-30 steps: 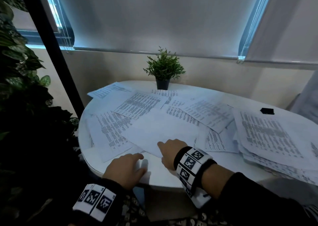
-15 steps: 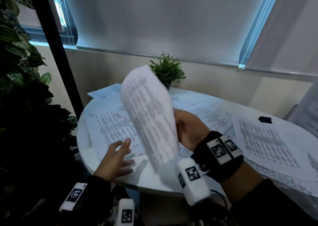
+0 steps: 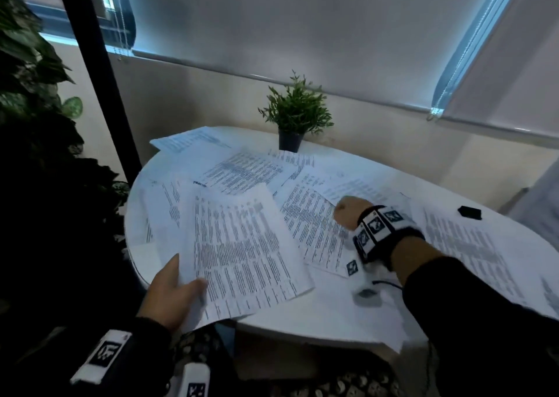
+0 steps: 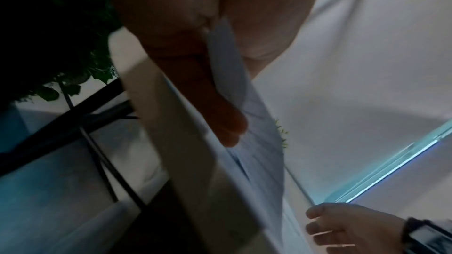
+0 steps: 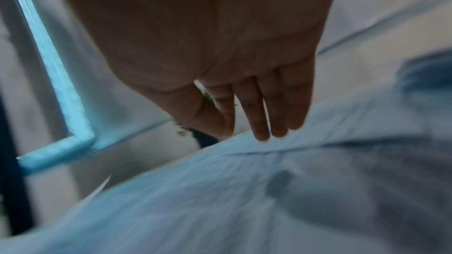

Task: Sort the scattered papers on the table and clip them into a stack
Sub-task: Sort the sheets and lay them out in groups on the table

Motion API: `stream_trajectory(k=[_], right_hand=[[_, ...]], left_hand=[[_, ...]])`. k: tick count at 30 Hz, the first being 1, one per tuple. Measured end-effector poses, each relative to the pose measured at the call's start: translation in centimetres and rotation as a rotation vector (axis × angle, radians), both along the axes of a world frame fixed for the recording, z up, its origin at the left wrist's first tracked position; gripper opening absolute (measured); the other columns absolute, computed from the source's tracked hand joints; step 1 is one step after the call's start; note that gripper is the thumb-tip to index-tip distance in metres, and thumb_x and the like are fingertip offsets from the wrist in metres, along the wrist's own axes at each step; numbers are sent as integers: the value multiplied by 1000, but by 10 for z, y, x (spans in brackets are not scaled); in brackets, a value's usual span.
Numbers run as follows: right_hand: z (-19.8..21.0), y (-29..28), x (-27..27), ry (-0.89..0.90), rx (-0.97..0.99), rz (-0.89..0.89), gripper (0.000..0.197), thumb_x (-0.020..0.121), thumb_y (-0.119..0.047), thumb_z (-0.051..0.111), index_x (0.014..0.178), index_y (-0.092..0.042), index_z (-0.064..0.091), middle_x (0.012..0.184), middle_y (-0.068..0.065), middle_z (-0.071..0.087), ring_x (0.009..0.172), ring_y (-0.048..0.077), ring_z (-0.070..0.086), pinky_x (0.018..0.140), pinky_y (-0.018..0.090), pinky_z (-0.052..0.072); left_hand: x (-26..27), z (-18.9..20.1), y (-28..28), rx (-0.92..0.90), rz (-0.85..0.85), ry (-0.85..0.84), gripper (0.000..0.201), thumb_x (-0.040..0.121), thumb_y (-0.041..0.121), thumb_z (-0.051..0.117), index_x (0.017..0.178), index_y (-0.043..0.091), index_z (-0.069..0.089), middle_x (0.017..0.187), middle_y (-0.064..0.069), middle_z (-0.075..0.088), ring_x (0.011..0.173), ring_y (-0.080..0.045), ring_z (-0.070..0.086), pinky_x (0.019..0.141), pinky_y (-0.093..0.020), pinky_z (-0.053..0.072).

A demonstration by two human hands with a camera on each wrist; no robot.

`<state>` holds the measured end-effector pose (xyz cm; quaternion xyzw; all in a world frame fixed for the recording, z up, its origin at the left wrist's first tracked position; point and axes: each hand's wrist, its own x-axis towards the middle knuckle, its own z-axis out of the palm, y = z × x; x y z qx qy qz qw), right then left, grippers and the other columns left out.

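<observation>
Gathering goes best one page at a time: the left hand (image 3: pixel 172 298) pinches a printed sheet (image 3: pixel 245 254) at lower centre, while the right hand (image 3: pixel 348 212), fingers straight, reaches onto the scattered papers (image 3: pixel 314 215) mid-frame. Slide each page flat and square its edges under the held one; the black clip (image 3: pixel 469 212) waits at far right on the table (image 3: pixel 317 315).

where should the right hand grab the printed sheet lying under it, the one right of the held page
Best at its near corner toward the table's front edge, coming from the person's side. The printed sheet lies flat with other papers overlapping its far end, so that freer corner probably lifts most easily under the right hand.
</observation>
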<state>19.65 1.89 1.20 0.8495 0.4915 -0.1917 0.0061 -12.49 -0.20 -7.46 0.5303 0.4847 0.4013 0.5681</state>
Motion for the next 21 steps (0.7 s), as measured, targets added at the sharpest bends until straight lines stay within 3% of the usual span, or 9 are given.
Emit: stream_trajectory(k=[2, 4, 6, 8, 11, 14, 17, 19, 21], right_hand=[[0, 8, 25, -152, -32, -52, 49, 94, -27, 50, 137, -7, 38, 141, 16, 43, 126, 33, 46, 100, 38, 41], [-12, 17, 51, -259, -115, -68, 63, 92, -33, 52, 145, -13, 26, 150, 14, 31, 133, 35, 37, 105, 46, 37], [-29, 26, 69, -289, -204, -117, 78, 86, -41, 54, 150, -19, 15, 156, 10, 19, 137, 38, 30, 106, 52, 35], [-37, 24, 67, -386, -297, -108, 81, 87, -45, 53, 151, -17, 11, 158, 12, 13, 139, 40, 24, 106, 52, 35], [-31, 17, 51, -552, -325, 0, 53, 97, -32, 46, 141, -3, 38, 146, 19, 36, 131, 40, 38, 101, 47, 42], [-28, 19, 48, -518, -262, 104, 27, 91, -21, 55, 113, -5, 59, 122, 16, 58, 108, 32, 58, 84, 36, 51], [-21, 14, 48, -463, -159, 87, 10, 86, -14, 55, 81, -5, 57, 97, 13, 67, 76, 26, 62, 65, 27, 46], [-8, 14, 43, -444, -65, 66, 15, 85, -17, 54, 88, -3, 59, 102, 13, 67, 85, 28, 64, 72, 28, 49], [16, 13, 26, -420, -1, 95, 31, 87, -21, 51, 115, -10, 60, 117, 13, 62, 103, 31, 61, 87, 36, 50]], left_hand=[[-3, -4, -4, 13, 1, -21, 32, 79, -6, 65, 100, 18, 59, 93, 7, 67, 92, -16, 67, 72, -22, 51], [-3, -4, -8, -7, -23, -54, 33, 88, -15, 52, 108, 10, 57, 91, 4, 66, 80, -9, 64, 63, -13, 50], [-5, -11, -7, 7, -4, -43, 31, 89, -15, 51, 108, 8, 58, 95, -3, 69, 87, -19, 64, 68, -20, 50], [-8, -19, -2, -6, 34, -61, 29, 89, -14, 51, 110, 5, 58, 101, -10, 70, 89, -24, 65, 73, -25, 51], [-8, -21, -2, 2, 42, -72, 29, 93, -5, 51, 116, 11, 59, 107, -1, 70, 101, -19, 63, 86, -31, 48], [-6, -22, -1, -14, 73, -115, 27, 98, 3, 46, 106, 23, 62, 102, 16, 71, 106, -1, 58, 93, -27, 40], [-6, -25, 0, -32, 61, -128, 28, 98, 2, 45, 106, 22, 62, 103, 16, 71, 106, -4, 60, 92, -26, 42], [-7, -25, 1, -57, 52, -147, 28, 98, 3, 46, 114, 19, 61, 113, 5, 70, 112, -15, 61, 101, -37, 42], [-9, -25, 3, -94, 45, -190, 28, 94, 3, 52, 119, 13, 60, 115, -4, 69, 113, -24, 61, 104, -44, 41]])
